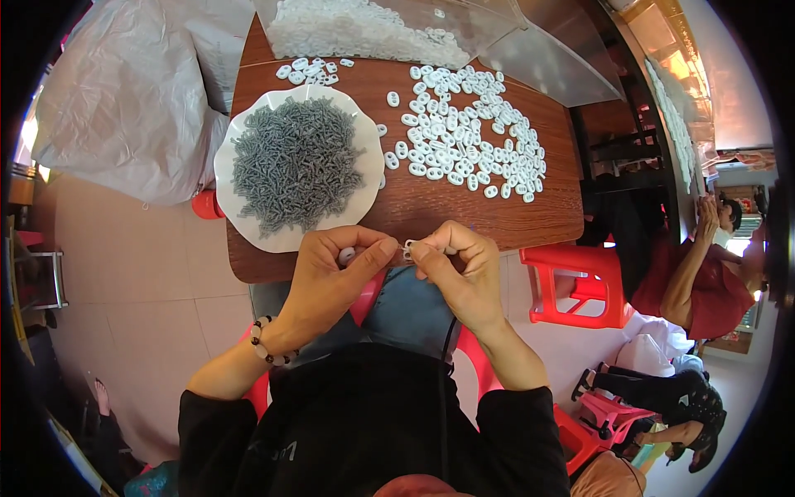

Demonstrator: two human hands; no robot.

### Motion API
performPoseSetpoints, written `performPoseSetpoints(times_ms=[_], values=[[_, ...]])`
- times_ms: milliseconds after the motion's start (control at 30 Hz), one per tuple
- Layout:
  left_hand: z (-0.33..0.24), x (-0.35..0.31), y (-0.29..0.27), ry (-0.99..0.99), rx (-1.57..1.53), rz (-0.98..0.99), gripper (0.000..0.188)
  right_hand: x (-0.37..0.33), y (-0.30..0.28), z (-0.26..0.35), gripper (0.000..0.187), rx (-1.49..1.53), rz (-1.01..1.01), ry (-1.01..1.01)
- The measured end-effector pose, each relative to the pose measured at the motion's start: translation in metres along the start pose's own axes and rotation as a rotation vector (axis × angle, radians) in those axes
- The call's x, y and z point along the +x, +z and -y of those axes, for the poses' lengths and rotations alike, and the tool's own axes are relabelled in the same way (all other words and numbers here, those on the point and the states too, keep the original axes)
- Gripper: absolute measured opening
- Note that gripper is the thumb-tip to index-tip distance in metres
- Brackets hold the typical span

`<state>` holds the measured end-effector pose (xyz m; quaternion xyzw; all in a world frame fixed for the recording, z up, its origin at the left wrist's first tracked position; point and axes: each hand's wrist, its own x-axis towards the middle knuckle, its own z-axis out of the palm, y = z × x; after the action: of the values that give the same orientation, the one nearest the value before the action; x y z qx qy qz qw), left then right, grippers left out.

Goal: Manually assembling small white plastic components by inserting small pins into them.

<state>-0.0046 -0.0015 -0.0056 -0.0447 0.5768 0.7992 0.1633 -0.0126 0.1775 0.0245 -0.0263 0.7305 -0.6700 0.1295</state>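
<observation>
My two hands meet just off the table's near edge, fingertips almost touching. My right hand (468, 286) pinches a small white oval piece with two holes (409, 248) between thumb and forefinger. The thumb and forefinger of my left hand (327, 286) are closed at that piece's left side; whatever is in this pinch is too small to make out. Another white piece (346, 256) sits in the curled fingers of my left hand. Beyond it, a white scalloped plate (373, 149) holds a heap of small grey ridged pieces (294, 161). Many loose white oval pieces (472, 132) lie spread right of the plate.
A clear bin (373, 33) of white pieces stands at the brown table's (406, 207) far side. Large pale bags (124, 99) fill the far left. A red stool (575, 282) stands at the right. Nearby are a person in red (704, 286) and another bending in black (662, 398).
</observation>
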Motion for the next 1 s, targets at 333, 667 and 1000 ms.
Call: performPoseSetpoints(times_ms=[333,667,1000], values=[[-0.0018,0.0006,0.0002,-0.019,0.047,-0.01,0.015,-0.0002,-0.0015,0.0008,0.013,-0.009,-0.029,0.009],[-0.0005,0.0002,0.0009,-0.029,0.086,-0.005,0.016,0.0001,0.0003,-0.0018,0.013,-0.077,-0.026,-0.062],[0.0009,-0.0002,0.0013,-0.015,0.085,-0.012,0.016,-0.0014,-0.0004,-0.0011,0.013,-0.137,-0.027,-0.058]])
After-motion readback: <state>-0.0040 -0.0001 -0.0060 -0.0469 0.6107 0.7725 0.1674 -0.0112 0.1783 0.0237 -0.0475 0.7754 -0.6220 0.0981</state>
